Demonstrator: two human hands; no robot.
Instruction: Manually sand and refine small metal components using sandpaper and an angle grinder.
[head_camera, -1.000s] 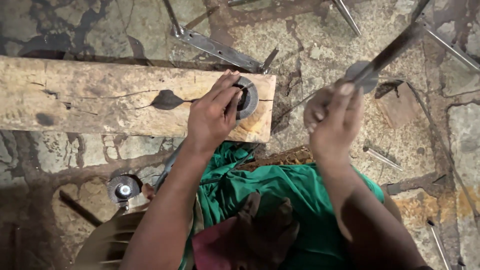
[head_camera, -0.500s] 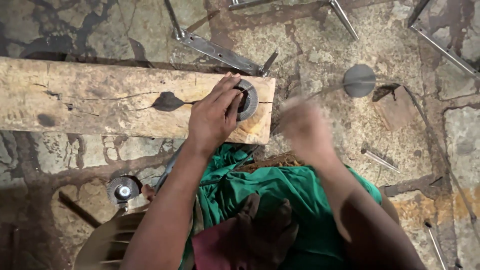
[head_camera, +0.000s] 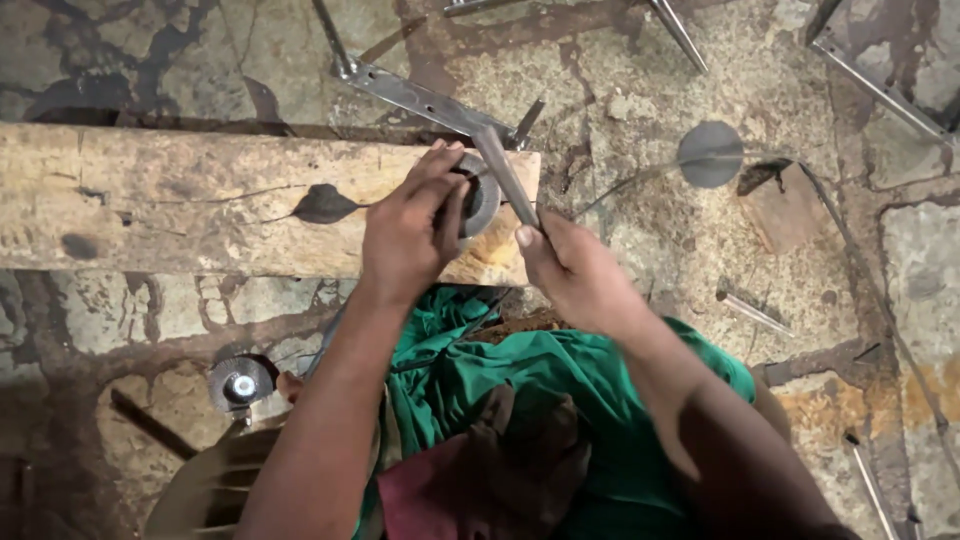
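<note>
My left hand (head_camera: 412, 232) presses a dark round metal disc (head_camera: 483, 200) flat against the right end of a rough wooden beam (head_camera: 160, 200). My right hand (head_camera: 572, 270) grips a grey metal rod (head_camera: 503, 172) whose upper end rests down over the disc. The fingers of my left hand cover most of the disc. A dark leaf-shaped hole (head_camera: 322, 205) shows in the beam just left of my left hand.
A second round metal disc (head_camera: 710, 153) lies on the stone floor to the right. A flat metal bracket (head_camera: 420, 98) lies behind the beam. Loose rods (head_camera: 752, 312) lie scattered right. A small round part (head_camera: 240, 385) sits at lower left. Green cloth (head_camera: 560, 400) covers my lap.
My right hand was raised at the right with the rod; it swung down and left, bringing the rod onto the disc on the beam. My left hand stayed on the disc.
</note>
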